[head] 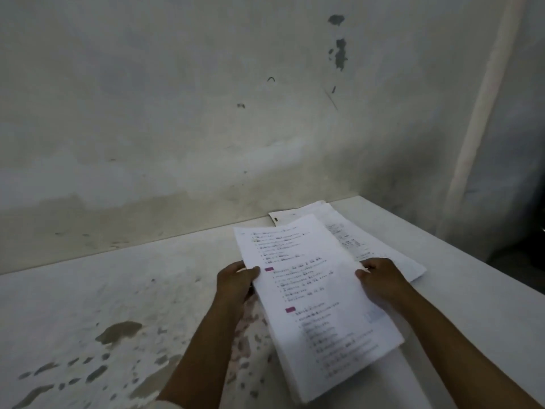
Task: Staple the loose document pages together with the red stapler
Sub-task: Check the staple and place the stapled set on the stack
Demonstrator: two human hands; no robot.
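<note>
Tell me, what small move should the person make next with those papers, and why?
Probably square the stack up: left hand and right hand grip its sides, the lower sheets look fanned, and no stapler is in view.

Pages [318,293] were white with dark printed lines and two magenta blocks. Table [88,305] was off-white, blotched with grey-brown worn patches. Wall [177,98] was pale grey-green, with dark chipped spots and a lower yellowish band.
</note>
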